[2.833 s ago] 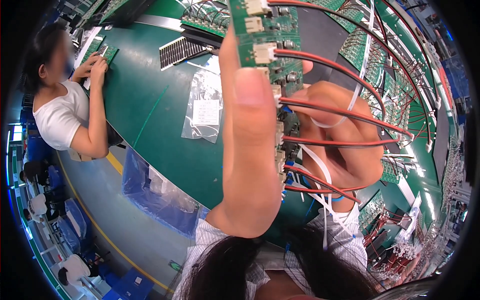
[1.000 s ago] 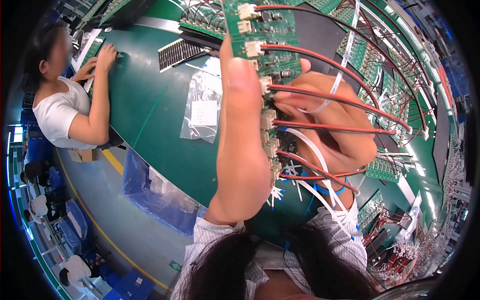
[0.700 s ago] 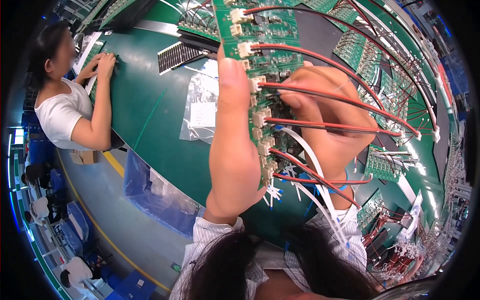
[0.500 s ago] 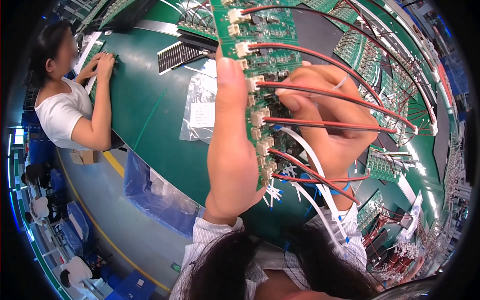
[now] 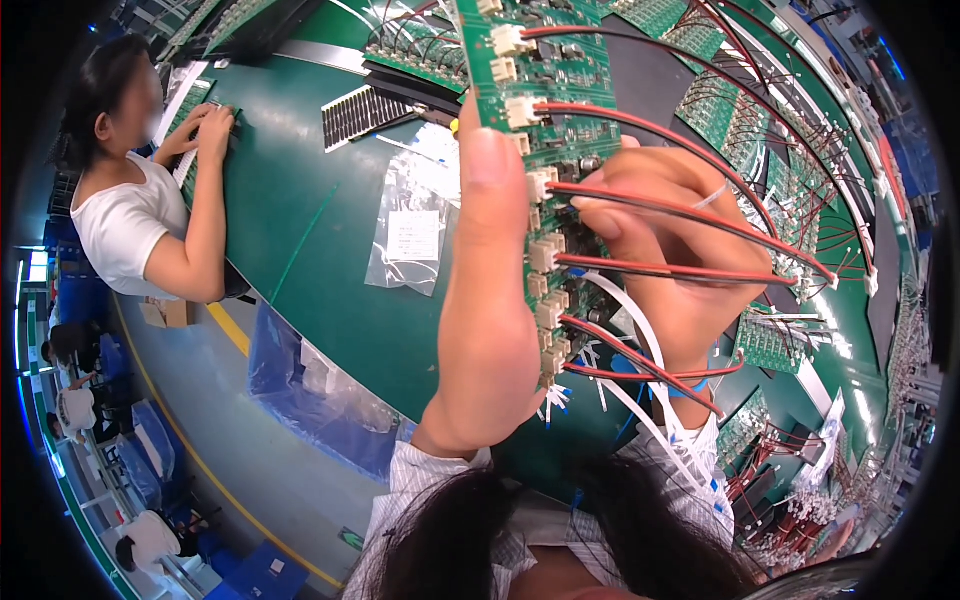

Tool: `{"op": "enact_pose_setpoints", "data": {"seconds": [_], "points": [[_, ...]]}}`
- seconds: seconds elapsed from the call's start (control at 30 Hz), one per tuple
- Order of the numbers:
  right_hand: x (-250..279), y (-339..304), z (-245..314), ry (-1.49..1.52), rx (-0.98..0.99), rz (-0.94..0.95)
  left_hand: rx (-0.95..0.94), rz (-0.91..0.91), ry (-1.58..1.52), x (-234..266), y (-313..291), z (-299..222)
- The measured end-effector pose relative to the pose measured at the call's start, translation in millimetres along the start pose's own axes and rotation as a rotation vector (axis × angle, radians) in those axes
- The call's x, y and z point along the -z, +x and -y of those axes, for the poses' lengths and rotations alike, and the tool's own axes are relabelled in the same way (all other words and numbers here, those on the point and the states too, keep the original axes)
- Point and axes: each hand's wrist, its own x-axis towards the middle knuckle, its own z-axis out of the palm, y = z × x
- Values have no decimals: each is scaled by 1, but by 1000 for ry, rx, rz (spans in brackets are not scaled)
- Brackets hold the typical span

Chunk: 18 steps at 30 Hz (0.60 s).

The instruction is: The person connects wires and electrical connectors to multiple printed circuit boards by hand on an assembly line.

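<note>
My left hand (image 5: 490, 310) grips the left edge of a long green circuit board (image 5: 560, 70), holding it up and tilted, its thumb along the near face. Cream connectors (image 5: 510, 40) line that edge, and red-and-black wires (image 5: 680, 271) arc from several of them to the right. Behind these wires, my right hand (image 5: 690, 230) is closed in a pinch at the board's components. Whatever lies between its fingertips is hidden. White flat cables (image 5: 640, 312) with blue ends hang from the lower part of the board past my right wrist.
On the green table (image 5: 310, 290) lie a clear plastic bag (image 5: 412, 235) and a black-striped strip sheet (image 5: 365, 112). More wired boards (image 5: 770, 340) crowd the right side. A co-worker (image 5: 135, 190) handles a board at the left. A blue plastic-lined bin (image 5: 310, 380) stands beside the table.
The board and both my hands have shifted right and slightly down in the picture. My right fingers are still pinched at the components, and the left grip is unchanged.
</note>
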Motion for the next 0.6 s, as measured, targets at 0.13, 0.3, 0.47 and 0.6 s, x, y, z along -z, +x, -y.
{"op": "enact_pose_setpoints", "data": {"seconds": [0.13,0.3,0.47,0.6], "points": [[5,0,-7,-71,99,31,-5,10,51,3,1,3],[7,-3,-6,98,-12,35,-278,164,-175,13,1,15],[9,-1,-5,301,-113,-38,-307,20,183,8,0,13],[15,1,-3,224,-129,12,-157,142,-205,18,3,8]]}}
